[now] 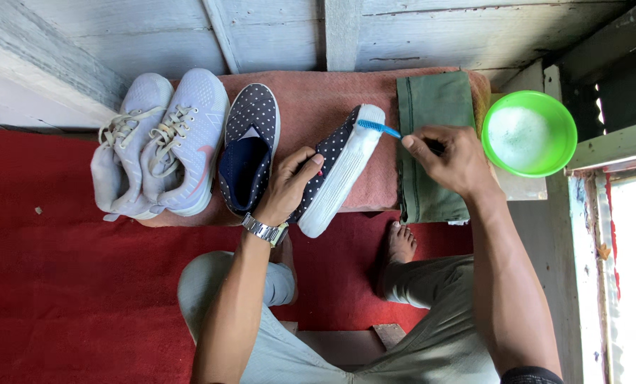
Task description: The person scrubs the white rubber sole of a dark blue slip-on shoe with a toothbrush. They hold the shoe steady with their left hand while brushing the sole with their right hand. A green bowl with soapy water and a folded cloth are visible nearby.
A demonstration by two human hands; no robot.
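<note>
A dark polka-dot slip-on shoe [330, 167] was held tipped on its side at the centre of the view, its white sole turned toward three o'clock. Its long axis ran from the toe at about one o'clock down to the heel at about seven o'clock. The left hand [294, 183] was closed around the shoe's upper near the opening, with the thumb laid across the dotted fabric and a metal watch [264, 230] seen at the wrist. The right hand [454, 158] was pinched shut on the handle of a blue toothbrush [379, 127], and the bristle end was laid against the white sole edge near the toe. From the right hand, that contact point lay toward nine o'clock, so the right hand was the nearer one to the toe, while the left was placed nearer the heel.

The matching shoe [249, 146] was set upright just beside the held one, at nine o'clock from it, and a pair of pale lace-up sneakers [161, 142] was placed farther out the same way. A green folded cloth [431, 142] was spread under the right hand on a pink towel [318, 92]. A green bowl [529, 132] of soapy water was seen at three o'clock from the right hand, near but apart.
</note>
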